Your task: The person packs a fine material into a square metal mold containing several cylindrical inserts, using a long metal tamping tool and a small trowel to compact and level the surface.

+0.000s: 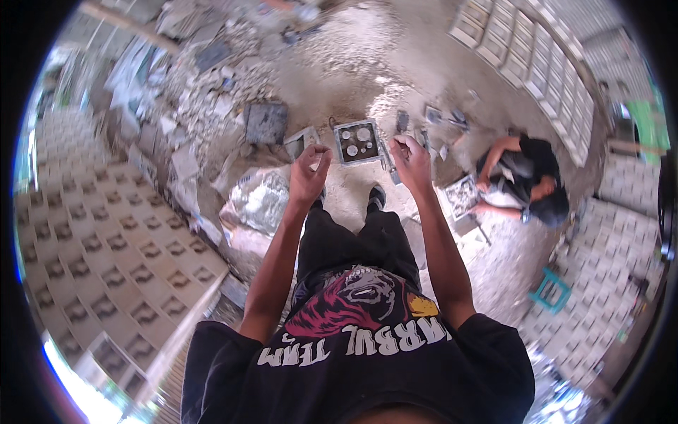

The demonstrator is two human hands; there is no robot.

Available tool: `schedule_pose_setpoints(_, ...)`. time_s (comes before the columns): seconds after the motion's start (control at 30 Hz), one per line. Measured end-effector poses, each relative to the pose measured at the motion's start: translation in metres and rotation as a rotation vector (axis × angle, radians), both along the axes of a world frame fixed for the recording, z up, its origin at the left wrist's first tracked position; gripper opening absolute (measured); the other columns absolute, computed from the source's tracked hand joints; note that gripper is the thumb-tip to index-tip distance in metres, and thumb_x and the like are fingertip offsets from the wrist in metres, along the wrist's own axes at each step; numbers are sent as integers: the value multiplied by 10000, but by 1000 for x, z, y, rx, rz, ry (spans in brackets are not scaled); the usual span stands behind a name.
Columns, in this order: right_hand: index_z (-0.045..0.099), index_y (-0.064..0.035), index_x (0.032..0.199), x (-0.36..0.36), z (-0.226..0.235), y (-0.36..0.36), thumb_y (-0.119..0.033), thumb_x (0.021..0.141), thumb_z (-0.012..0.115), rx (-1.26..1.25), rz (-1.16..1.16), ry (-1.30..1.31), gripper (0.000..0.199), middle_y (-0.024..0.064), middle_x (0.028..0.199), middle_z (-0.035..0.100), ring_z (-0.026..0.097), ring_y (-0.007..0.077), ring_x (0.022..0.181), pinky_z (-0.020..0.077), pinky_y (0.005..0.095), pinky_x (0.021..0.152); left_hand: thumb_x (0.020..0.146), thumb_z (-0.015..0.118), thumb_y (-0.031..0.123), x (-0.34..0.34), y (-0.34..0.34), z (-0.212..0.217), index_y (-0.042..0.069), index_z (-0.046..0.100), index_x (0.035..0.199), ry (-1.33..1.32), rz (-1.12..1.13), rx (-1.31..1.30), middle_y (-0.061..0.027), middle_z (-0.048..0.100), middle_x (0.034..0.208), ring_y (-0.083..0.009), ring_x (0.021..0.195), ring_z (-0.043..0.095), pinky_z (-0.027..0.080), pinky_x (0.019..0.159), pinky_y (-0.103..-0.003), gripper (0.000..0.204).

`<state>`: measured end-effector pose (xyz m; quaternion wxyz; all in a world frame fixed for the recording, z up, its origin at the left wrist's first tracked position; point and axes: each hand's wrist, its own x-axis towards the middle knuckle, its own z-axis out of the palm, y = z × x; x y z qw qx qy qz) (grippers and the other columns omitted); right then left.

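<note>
Both my arms reach forward over the ground. My left hand [309, 175] is closed, its thumb and fingers curled toward each other. My right hand [412, 164] is closed in a similar curl. What either hand pinches, if anything, is too small to make out. Between and just beyond them lies a square tray-like mould [337, 149] with a pale rim and a dark inside. Several round pale discs [363, 133] of different sizes sit in it. I cannot tell whether either hand touches the mould.
A dark square block [266, 124] and a filled whitish sack [258, 201] are to the left. Patterned blocks [106, 233] stand stacked at far left. Another person [530, 173] crouches at right beside a tray [462, 196]. A teal stool [551, 290] stands lower right; rubble [205, 106] covers the far left.
</note>
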<state>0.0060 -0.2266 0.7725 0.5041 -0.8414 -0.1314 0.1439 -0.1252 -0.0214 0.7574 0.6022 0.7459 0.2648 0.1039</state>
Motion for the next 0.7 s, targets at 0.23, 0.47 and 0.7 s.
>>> schedule_pose_setpoints(0.23, 662, 10, 970, -47, 25, -14, -221, 906, 654, 41, -374, -86, 240, 154, 762, 673, 645, 201, 652, 498, 330, 618, 929, 635, 194, 49, 27, 10, -4, 641, 1008, -158, -369, 34, -99, 693, 900, -161, 867, 672, 521, 801, -316, 213)
schedule_pose_setpoints(0.47, 657, 17, 943, -113, 49, -103, -191, 907, 657, 6, -710, -202, 211, 159, 768, 678, 674, 221, 666, 518, 319, 629, 948, 620, 205, 95, -72, 37, 21, 630, 999, -225, -681, -82, -39, 687, 890, -109, 857, 641, 492, 774, -244, 192)
schedule_pose_setpoints(0.7, 666, 6, 951, -192, 79, -180, -180, 891, 670, -58, -1093, -259, 195, 147, 791, 689, 670, 211, 665, 519, 315, 628, 939, 624, 178, 78, -217, 43, 18, 639, 982, -280, -1068, -253, -37, 683, 869, -90, 812, 635, 495, 741, -248, 166)
